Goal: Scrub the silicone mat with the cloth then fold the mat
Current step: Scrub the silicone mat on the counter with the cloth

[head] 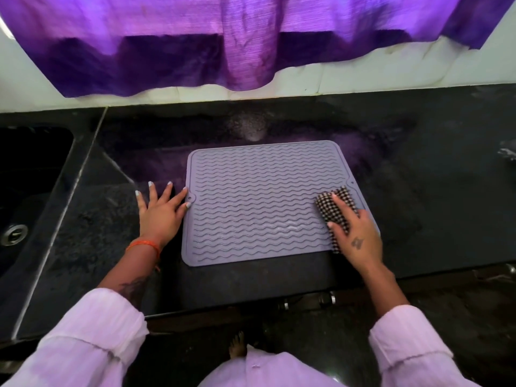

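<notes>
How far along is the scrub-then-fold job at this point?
Done: little can be confirmed; a faint wet streak shows on the silicone mat. In hand: the right hand presses the checked cloth flat against the mat's right side, while the left hand lies spread on the counter, fingertips at the mat's left edge. Left: any remaining scrubbing and the whole fold, since the mat lies fully flat.

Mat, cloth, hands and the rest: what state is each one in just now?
Mat: unfolded, flat on the counter, a pale streak near its front.
Cloth: bunched, on the mat's right edge under the right hand.
Right hand: pressing the cloth down, fingers spread.
Left hand: flat on the counter, fingers spread, thumb and forefinger at the mat's left edge.
Sink: looks empty, dark.
Curtain: hanging, creased.
</notes>
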